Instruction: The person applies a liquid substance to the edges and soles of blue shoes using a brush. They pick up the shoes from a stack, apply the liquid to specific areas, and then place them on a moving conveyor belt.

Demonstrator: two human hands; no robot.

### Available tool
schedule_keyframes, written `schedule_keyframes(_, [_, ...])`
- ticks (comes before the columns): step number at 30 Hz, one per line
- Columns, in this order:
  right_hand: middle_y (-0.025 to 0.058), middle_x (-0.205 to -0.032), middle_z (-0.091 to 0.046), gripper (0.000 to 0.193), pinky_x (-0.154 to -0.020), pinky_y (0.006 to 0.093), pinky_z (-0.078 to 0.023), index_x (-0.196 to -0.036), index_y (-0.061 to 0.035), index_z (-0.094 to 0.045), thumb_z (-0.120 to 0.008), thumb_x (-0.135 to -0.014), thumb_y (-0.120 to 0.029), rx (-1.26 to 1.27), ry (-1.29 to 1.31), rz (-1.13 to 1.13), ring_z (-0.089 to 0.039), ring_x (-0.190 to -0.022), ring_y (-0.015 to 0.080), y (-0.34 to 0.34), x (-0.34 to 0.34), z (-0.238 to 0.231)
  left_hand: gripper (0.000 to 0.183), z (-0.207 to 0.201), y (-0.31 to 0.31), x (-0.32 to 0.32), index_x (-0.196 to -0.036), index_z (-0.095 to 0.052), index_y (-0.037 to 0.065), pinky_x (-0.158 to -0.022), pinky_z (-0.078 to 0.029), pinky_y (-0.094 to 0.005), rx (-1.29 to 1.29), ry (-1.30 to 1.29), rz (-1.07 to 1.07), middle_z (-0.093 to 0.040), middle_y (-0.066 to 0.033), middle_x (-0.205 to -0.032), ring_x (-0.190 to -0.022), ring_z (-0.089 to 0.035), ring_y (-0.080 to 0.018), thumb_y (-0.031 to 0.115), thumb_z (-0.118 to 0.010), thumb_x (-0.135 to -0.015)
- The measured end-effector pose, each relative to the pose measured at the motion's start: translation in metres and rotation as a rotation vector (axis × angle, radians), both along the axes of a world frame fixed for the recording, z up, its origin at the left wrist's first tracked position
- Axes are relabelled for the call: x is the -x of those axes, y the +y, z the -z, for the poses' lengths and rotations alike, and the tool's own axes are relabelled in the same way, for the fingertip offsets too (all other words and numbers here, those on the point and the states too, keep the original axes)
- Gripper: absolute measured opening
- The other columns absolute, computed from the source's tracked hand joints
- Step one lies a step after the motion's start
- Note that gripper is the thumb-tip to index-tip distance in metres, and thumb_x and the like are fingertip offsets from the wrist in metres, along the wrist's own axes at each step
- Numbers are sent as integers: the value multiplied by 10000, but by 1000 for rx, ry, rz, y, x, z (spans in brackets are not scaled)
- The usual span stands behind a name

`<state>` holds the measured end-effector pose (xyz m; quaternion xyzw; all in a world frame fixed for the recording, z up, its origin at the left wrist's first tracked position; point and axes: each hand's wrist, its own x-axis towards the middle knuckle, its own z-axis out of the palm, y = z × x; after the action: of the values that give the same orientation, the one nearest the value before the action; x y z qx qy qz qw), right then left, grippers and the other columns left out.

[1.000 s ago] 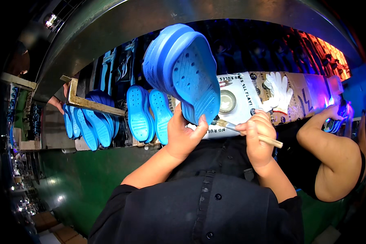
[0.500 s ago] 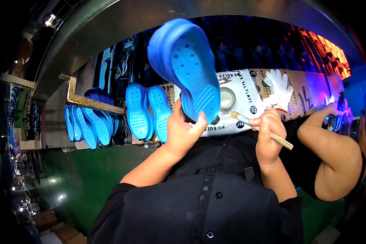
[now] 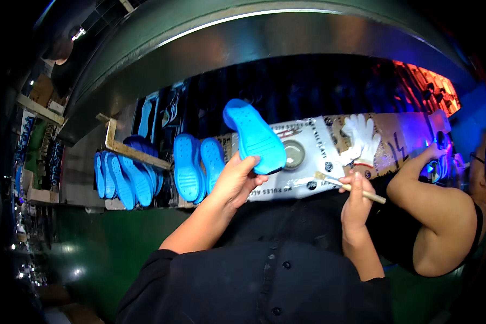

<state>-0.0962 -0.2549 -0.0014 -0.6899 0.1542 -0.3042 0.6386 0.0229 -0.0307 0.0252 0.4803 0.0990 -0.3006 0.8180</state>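
Near the middle, my left hand (image 3: 236, 181) is closed on the heel end of a blue shoe sole (image 3: 259, 141). The sole is tilted, its dotted and ribbed face towards me and its toe end pointing up and left. To the right, my right hand (image 3: 356, 204) grips a paintbrush (image 3: 370, 195) by its pale handle, bristles pointing left. The bristles are apart from the sole. Between sole and brush, a round container (image 3: 293, 155) stands on white printed plastic sheeting (image 3: 313, 143); its contents are hard to make out. A pair of white gloves (image 3: 360, 139) lies right of it.
More blue soles (image 3: 188, 167) are stacked left of my hand, with another row (image 3: 125, 181) farther left beside a metal bracket (image 3: 137, 155). A dark line of shoes runs behind, under a metal hood (image 3: 264, 38). At right, a co-worker's arm (image 3: 434, 202) reaches towards the bench.
My left hand has lowered the sole and tipped it flatter, away from me. The brush has stayed in my right hand, and the whole view has shifted slightly.
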Motion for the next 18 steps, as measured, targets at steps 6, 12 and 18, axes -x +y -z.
schedule_keyframes(6, [53,-647,-590,348,-585,255,-430,-748,21,-630,-453,-957,-194,-17,95,19,-532,-596,108,-23,9,10,466,-64,-13,-3,-1206,-444,5,-390,-398,-200,116,-202,327,-591,-68,-864,-515,-513,-98,174,-602,-801])
schedule_keyframes(12, [73,-676,-618,339,-595,242,-432,-769,23,-647,-479,-950,-209,-87,86,48,-555,-628,115,-44,23,18,622,-93,-50,6,-1291,-356,3,-332,-397,-200,63,-97,751,-632,-114,-833,-416,-534,-110,160,-654,-768])
schedule_keyframes(18, [74,-667,-590,334,-569,263,-438,-761,9,-658,-498,-939,-224,-249,14,110,-547,-600,129,-64,41,42,625,-105,-114,10,-1325,-303,-29,-381,-447,-167,176,-109,1039,-642,-129,-878,-437,-553,-72,133,-610,-804])
